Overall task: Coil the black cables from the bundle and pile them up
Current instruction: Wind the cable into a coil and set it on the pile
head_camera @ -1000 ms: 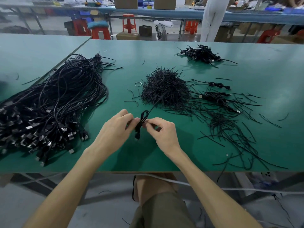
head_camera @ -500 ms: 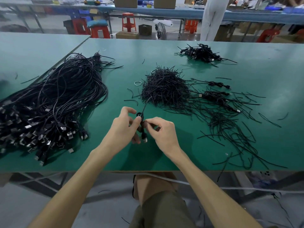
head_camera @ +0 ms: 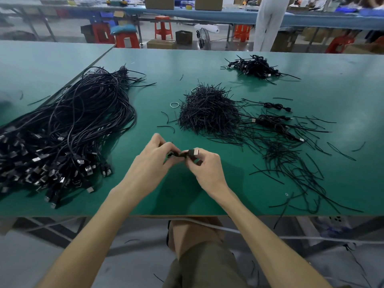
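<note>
L hand [head_camera: 152, 163], R hand [head_camera: 208, 168]: fingers curled, adjacent.

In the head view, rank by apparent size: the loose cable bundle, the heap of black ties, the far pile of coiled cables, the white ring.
1. loose cable bundle
2. heap of black ties
3. far pile of coiled cables; it lies farther off, so its place against the heap is unsure
4. white ring

Even overhead light, soft shadows, wide-angle edge bending, sharp centre
</note>
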